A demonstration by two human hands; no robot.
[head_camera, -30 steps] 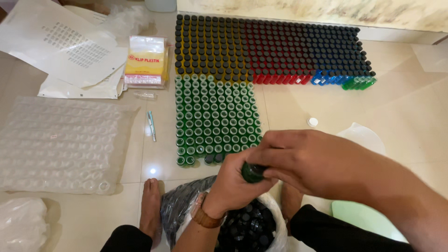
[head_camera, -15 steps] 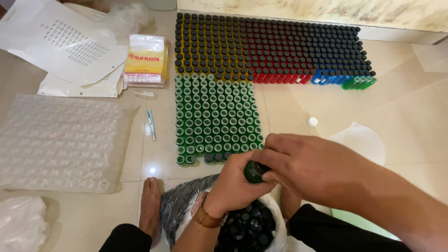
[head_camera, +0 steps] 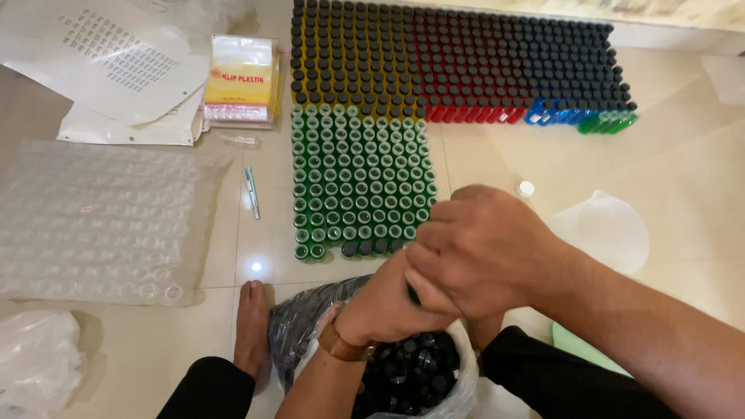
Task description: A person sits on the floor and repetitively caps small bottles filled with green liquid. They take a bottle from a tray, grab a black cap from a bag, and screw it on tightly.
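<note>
My left hand (head_camera: pixel 384 306), with a brown watch strap at the wrist, and my right hand (head_camera: pixel 481 248) are pressed together in front of me. They close around a small green bottle with a black cap. Only a dark sliver of the bottle (head_camera: pixel 412 295) shows between the fingers. The hands hover over the near edge of a block of uncapped green bottles (head_camera: pixel 357 171) standing on the tiled floor. A few bottles with black caps (head_camera: pixel 365 247) stand in its front row. Right under my wrists lies an open bag of black caps (head_camera: pixel 411 372).
Rows of capped bottles (head_camera: pixel 450 62) in yellow, red, blue and green fill the back. To the left are a clear bubble tray (head_camera: pixel 101 217), a pen (head_camera: pixel 251 192), a yellow packet (head_camera: pixel 240 77) and paper sheets (head_camera: pixel 116 70). A white cap (head_camera: pixel 526 188) and a clear plastic piece (head_camera: pixel 609 229) lie right. My bare foot (head_camera: pixel 252 326) rests by the bag.
My right hand has closed further over the bottle, so its black cap, visible before, is now almost hidden. Both hands stay in about the same place.
</note>
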